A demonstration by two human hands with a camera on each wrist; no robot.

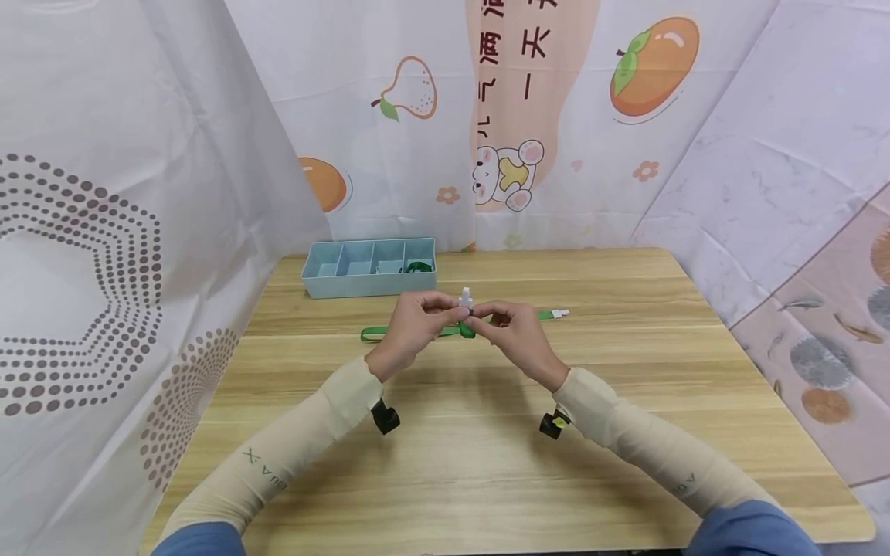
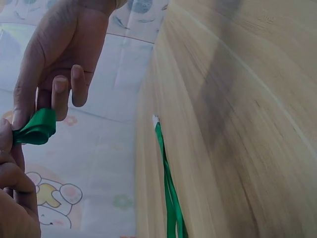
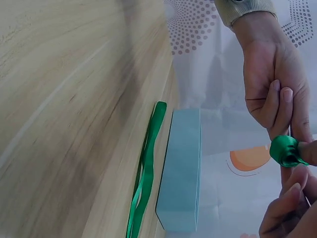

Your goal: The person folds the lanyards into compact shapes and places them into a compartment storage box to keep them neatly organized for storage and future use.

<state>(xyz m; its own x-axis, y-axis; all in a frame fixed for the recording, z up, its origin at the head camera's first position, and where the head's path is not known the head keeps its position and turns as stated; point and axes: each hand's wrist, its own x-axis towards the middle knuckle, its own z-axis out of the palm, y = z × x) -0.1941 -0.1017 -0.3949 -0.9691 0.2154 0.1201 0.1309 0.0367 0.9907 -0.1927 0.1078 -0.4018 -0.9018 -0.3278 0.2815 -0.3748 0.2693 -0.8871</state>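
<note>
Raised over the table, a folded green lanyard (image 1: pixel 467 330) is held between both hands, with a white plastic clip (image 1: pixel 466 296) pointing up above the fingers. My left hand (image 1: pixel 417 324) pinches it from the left with thumb and finger. From the other side my right hand (image 1: pixel 511 328) pinches it at a small dark band (image 1: pixel 470 312) just below the clip. The folded loops (image 2: pixel 40 126) hang below the fingertips in the left wrist view. A second green lanyard (image 3: pixel 148 163) lies stretched on the table behind the hands, its white clip (image 1: pixel 559 313) toward the right.
A light blue tray (image 1: pixel 368 286) with several compartments stands at the back left. Its rightmost compartment contains a dark green bundle (image 1: pixel 419 267). Patterned white cloth (image 1: pixel 389 193) hangs along the back and sides of the wooden table (image 1: pixel 473 479).
</note>
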